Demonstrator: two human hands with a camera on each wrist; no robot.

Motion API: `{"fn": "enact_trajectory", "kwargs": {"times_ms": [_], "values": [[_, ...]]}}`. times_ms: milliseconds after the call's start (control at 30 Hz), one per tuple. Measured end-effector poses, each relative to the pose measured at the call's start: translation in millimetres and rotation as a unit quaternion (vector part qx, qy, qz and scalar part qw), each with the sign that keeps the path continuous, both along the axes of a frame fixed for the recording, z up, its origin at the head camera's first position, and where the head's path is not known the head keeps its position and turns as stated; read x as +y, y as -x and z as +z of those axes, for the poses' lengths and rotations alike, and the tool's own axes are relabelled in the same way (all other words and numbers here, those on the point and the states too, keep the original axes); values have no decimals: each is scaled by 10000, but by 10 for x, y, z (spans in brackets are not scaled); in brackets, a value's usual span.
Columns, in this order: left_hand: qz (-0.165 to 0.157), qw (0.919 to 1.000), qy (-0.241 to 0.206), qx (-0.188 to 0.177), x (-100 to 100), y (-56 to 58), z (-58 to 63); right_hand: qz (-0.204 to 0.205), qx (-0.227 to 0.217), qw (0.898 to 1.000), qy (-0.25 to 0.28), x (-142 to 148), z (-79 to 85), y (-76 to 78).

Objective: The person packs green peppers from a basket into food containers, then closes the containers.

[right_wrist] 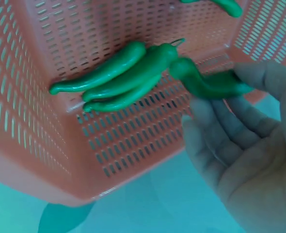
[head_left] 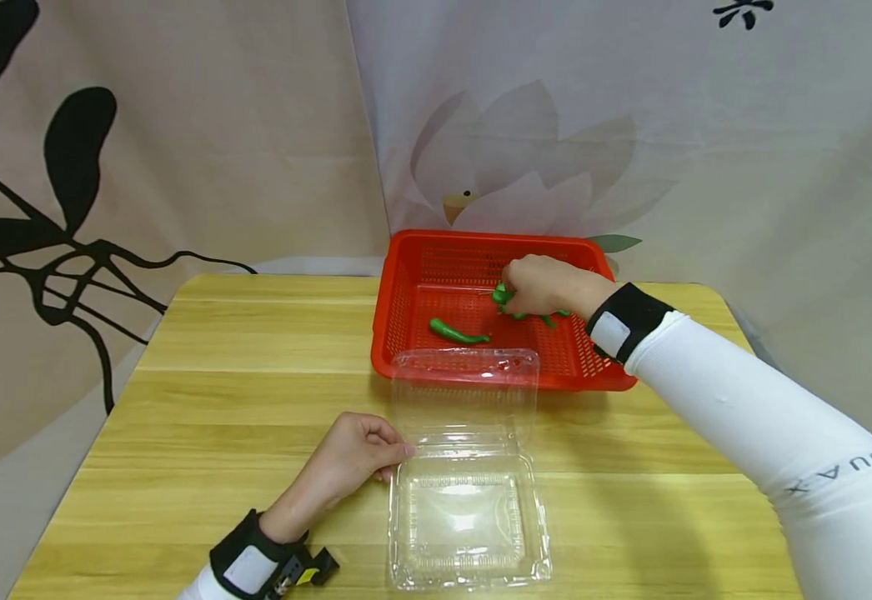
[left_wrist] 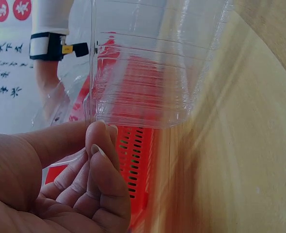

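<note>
My right hand point(head_left: 544, 285) reaches down into the red plastic basket point(head_left: 385, 308). Between its thumb and fingers it pinches a curved green chili pepper point(right_wrist: 208, 86), seen in the right wrist view. Several other green chilies point(right_wrist: 128, 73) lie together on the basket floor beside that hand. A single chili point(head_left: 457, 333) lies apart, near the basket's front side. On the table my left hand point(head_left: 361, 454) pinches the left edge of a clear plastic clamshell container point(head_left: 466, 508) near its hinge. Its lid point(head_left: 466, 408) is folded back and overlaps the basket's front rim in the head view.
The wooden table point(head_left: 256, 375) carries both basket and container. A printed cloth point(head_left: 256, 125) hangs right behind the table's back edge, close to the basket. My right forearm in a white sleeve point(head_left: 744, 417) crosses over the table's right side.
</note>
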State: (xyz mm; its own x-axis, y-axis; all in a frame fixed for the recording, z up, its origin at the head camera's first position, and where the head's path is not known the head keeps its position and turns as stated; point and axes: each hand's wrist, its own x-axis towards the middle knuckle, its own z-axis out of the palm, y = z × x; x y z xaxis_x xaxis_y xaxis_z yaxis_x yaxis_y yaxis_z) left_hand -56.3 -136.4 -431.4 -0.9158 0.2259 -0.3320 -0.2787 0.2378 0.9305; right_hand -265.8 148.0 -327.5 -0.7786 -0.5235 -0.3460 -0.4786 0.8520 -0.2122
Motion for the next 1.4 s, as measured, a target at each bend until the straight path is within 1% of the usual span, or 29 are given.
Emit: {"fn": "enact_trajectory", "kwargs": {"times_ms": [133, 233, 400, 533, 767, 967, 1067, 1200, 1300, 1400], "values": [[18, 10000, -6, -14, 5, 3, 12, 25, 338, 9993, 169, 44, 86, -64], [44, 10000, 24, -33, 13, 7, 13, 28, 527, 9975, 462, 116, 119, -115], [73, 9999, 79, -4, 21, 4, 5, -125, 727, 9926, 964, 243, 159, -203], [68, 10000, 44, 5, 26, 6, 8, -247, 806, 9876, 1323, 306, 209, -296], [33, 10000, -21, 68, 15, -9, 3, -353, 760, 9766, 1982, 351, 270, -490], [6, 9999, -8, 108, 13, -16, 0, -396, 942, 9659, 2378, 357, 313, -675], [9, 9999, 32, 140, 15, -11, 11, -301, 985, 9621, 2524, 364, 325, -777], [18, 9999, 100, 124, 18, -12, 18, -4, 1132, 9567, 2682, 373, 293, -903], [37, 9999, 109, 74, 16, -18, 14, 203, 1298, 9520, 2765, 372, 256, -992], [39, 9999, 80, 102, 13, -21, 5, 374, 1464, 9475, 2817, 363, 236, -1082]]}}
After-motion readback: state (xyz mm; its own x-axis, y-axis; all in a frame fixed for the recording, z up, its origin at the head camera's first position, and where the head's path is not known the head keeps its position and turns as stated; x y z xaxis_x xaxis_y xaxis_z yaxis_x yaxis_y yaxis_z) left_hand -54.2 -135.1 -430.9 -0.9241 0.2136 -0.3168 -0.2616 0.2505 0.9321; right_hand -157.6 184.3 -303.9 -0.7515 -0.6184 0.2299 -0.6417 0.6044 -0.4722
